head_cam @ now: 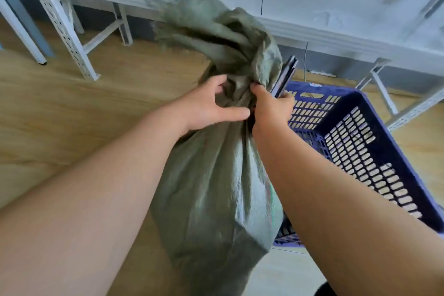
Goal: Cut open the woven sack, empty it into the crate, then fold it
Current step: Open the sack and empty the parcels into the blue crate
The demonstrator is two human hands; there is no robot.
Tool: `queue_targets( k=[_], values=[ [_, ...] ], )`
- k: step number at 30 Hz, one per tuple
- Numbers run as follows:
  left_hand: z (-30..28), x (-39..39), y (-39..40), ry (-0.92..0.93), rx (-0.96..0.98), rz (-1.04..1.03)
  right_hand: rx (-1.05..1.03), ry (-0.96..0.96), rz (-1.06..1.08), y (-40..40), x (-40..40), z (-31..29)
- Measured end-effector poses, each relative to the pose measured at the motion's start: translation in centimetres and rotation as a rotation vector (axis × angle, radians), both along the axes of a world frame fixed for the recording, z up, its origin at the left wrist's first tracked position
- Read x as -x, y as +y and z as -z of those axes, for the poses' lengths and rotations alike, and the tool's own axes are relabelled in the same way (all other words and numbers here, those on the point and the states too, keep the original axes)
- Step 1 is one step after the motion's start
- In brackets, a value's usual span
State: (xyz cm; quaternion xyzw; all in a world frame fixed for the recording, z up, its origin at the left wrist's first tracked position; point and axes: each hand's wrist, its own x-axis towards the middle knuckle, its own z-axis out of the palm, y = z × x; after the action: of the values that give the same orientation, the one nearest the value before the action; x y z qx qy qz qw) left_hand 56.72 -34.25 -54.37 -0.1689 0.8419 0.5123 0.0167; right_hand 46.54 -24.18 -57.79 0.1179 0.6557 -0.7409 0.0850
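Note:
A green woven sack [216,187] stands full on the wooden floor, its neck bunched tight and its frayed top flopping away from me. My left hand [206,103] grips the bunched neck from the left, thumb across the front. My right hand [271,108] is against the neck's right side and holds dark scissors [287,74], blades pointing up beside the sack's top. Whether the blades are on the tie I cannot tell. A blue slotted plastic crate [331,90] sits directly right of the sack, with nothing visible inside it.
White perforated metal shelf legs [72,31] stand on the floor at the left, and more legs [384,94] behind the crate on the right. A white wall with a dark skirting runs along the back. A thin cable [305,60] hangs behind the crate.

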Motion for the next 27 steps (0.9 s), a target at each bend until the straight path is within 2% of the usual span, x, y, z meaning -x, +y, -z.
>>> queue_targets(
  k=[2, 3, 5, 9, 12, 14, 16, 18, 23, 24, 27],
  values=[
    [0.3, 0.7, 2.0, -0.204, 0.269, 0.128, 0.068, -0.061, 0.159, 2.1, 2.3, -0.4],
    [0.9, 1.5, 3.1, -0.236, 0.399, 0.162, 0.098, -0.125, 0.23, 3.4, 3.6, -0.1],
    [2.2, 3.3, 5.7, -0.176, 0.602, 0.187, 0.177, -0.272, 0.289, 6.0, 5.9, 0.9],
    [4.7, 6.4, 10.5, -0.096, 0.689, 0.262, 0.231, -0.526, 0.275, 10.5, 9.1, 5.4],
    [6.2, 8.8, 13.1, -0.183, 0.679, 0.315, 0.193, -0.661, 0.138, 12.9, 9.7, 8.3],
    [7.1, 10.1, 14.0, -0.254, 0.737, 0.334, 0.119, -0.721, 0.016, 14.0, 9.8, 8.8],
    [7.8, 11.2, 14.3, -0.29, 0.779, 0.335, 0.093, -0.707, -0.053, 15.5, 10.2, 8.5],
    [8.4, 12.3, 14.4, -0.316, 0.754, 0.322, 0.119, -0.599, -0.027, 17.3, 10.6, 7.8],
    [8.7, 13.8, 15.7, -0.216, 0.719, 0.357, -0.051, -0.372, 0.348, 18.3, 12.6, 4.7],
    [8.9, 13.9, 15.8, -0.187, 0.719, 0.391, -0.079, -0.315, 0.306, 17.7, 12.9, 4.1],
    [10.2, 14.0, 15.4, -0.148, 0.749, 0.449, -0.344, -0.147, -0.12, 15.3, 13.0, 4.6]
  ],
)
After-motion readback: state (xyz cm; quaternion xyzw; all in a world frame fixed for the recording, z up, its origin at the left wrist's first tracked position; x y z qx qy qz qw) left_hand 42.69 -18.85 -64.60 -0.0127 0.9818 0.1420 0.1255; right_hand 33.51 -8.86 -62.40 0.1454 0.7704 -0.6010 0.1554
